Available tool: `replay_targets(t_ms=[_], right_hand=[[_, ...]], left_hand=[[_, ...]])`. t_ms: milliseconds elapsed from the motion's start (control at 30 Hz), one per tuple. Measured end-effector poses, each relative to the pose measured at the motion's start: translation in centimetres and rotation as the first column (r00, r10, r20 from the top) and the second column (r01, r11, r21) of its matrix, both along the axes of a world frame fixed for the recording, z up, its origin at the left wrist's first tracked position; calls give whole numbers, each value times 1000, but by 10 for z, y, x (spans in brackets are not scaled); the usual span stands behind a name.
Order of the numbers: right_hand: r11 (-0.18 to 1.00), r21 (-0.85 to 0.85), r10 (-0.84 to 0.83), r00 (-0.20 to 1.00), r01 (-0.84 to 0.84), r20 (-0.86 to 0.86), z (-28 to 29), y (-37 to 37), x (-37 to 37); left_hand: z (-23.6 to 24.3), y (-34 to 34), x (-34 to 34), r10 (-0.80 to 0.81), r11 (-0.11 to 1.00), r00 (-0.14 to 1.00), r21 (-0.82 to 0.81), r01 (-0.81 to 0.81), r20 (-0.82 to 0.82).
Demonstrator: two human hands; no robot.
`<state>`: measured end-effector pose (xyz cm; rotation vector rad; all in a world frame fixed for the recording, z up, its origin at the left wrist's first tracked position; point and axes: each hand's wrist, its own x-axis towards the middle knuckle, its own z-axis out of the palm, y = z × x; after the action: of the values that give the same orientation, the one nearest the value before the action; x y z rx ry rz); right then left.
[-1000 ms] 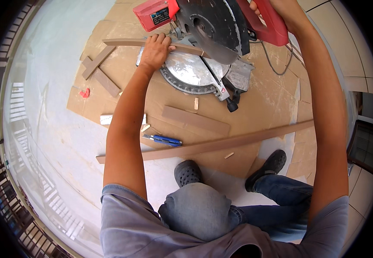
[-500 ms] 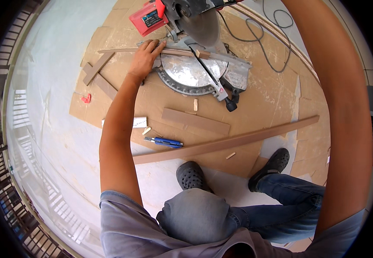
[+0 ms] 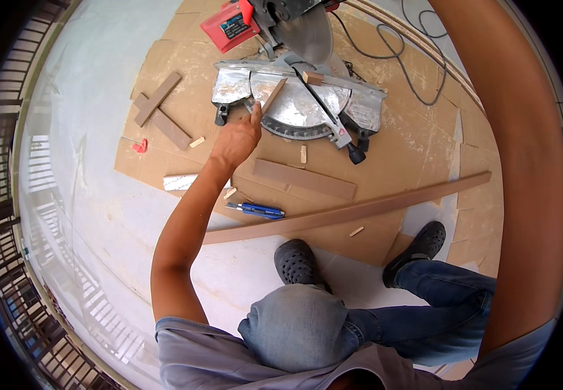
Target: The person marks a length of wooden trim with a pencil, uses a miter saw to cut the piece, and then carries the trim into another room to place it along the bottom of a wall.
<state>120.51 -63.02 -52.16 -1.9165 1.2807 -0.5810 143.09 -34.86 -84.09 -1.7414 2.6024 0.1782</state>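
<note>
My left hand (image 3: pixel 238 139) is closed around a thin brown wooden strip (image 3: pixel 273 96), whose far end sticks up over the metal base (image 3: pixel 294 109) of a mitre saw. The hand stands in front of the base's left part, and its fingers partly hide the strip's near end. A short wooden offcut (image 3: pixel 312 78) sits by the fence, just right of the slot. The saw's round blade (image 3: pixel 307 38) is raised above the base. My right arm reaches up past the top edge of the picture, so its hand is out of sight.
Cardboard covers the floor. A long brown board (image 3: pixel 359 207), a shorter board (image 3: pixel 304 179), a blue utility knife (image 3: pixel 255 210) and a white strip (image 3: pixel 179 182) lie near my feet. Two crossed boards (image 3: pixel 158 99) lie at left. A black cable (image 3: pixel 398 65) curls at right.
My left hand has come back from the fence toward me with the wooden strip, which has swung from lying along the fence to pointing away from me. The offcut stays by the slot.
</note>
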Motion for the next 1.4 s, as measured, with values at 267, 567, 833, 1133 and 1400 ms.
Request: replay_targets(t_ms=[267,567,833,1133,1400], right_hand=[[1000,-7,-5,1000,5,16,1,4,1],[999,-46,1,1000,0,6,-2,-8,-4],[777,-611,-160,892,-150,-422,3,-42,16],[868,-394,-191,935,303,299,-34,90,-198],[663,237,-742,581,711,333,-260,336,-239]], left_hand=[[-6,14,-91,186,982,930,32,-186,-318],[34,99,-85,-131,942,901,231,243,-413],[41,145,-58,34,897,889,406,173,-456],[12,161,-63,171,851,867,514,109,-467],[-14,153,-96,100,768,875,596,235,-474]])
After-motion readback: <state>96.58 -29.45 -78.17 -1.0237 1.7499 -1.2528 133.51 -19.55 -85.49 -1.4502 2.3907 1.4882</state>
